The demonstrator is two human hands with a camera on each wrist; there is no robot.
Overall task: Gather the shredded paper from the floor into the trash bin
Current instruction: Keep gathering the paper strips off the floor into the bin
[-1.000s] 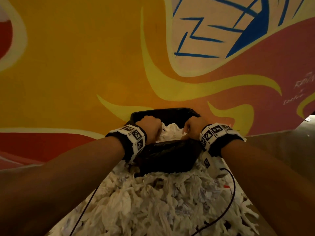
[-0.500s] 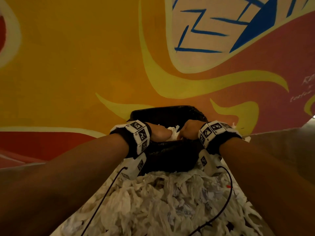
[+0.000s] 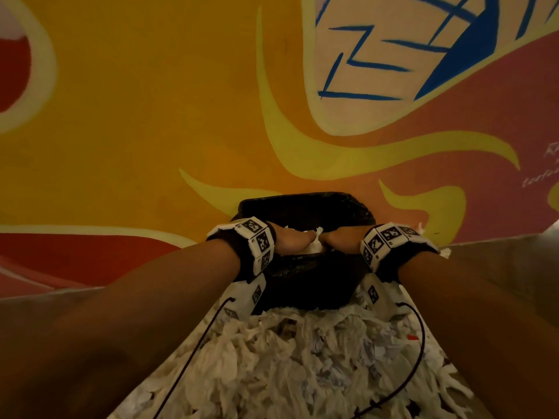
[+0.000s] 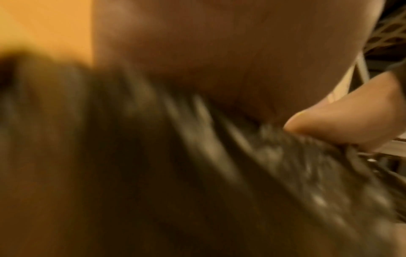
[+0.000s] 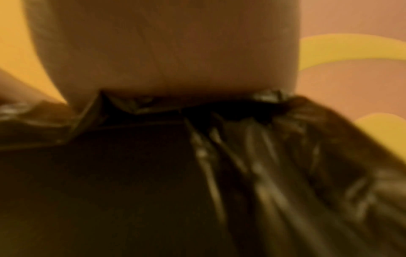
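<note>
On the floor nearest the camera, the shredded paper (image 3: pixel 290 367) lies in a thick pale heap between the 2 forearms, running right up to the near wall of the black-lined trash bin (image 3: pixel 308 285). A red scrap sits on the heap at the right, and thin black cables trail from the wrist bands across it.

Just beyond, both hands have sunk lower into the bin's mouth than 1 second ago, when a white mound stood plainly between the knuckles; now only a small tuft shows between them. The left hand (image 3: pixel 290 241) and right hand (image 3: pixel 343 240) lie side by side, nearly touching, pressing down over the near rim. I read this as packing the load down to make room, with most of the heap still outside. Whether either grip is clenched on paper or flat I cannot tell: the fingers are hidden inside the bin, and both wrist views show only blurred palm and crinkled black liner.

Farther off, the bin stands close against a painted wall (image 3: pixel 151 116), orange with yellow swirls, a red band at the left and blue lines on a pale patch at the upper right.
</note>
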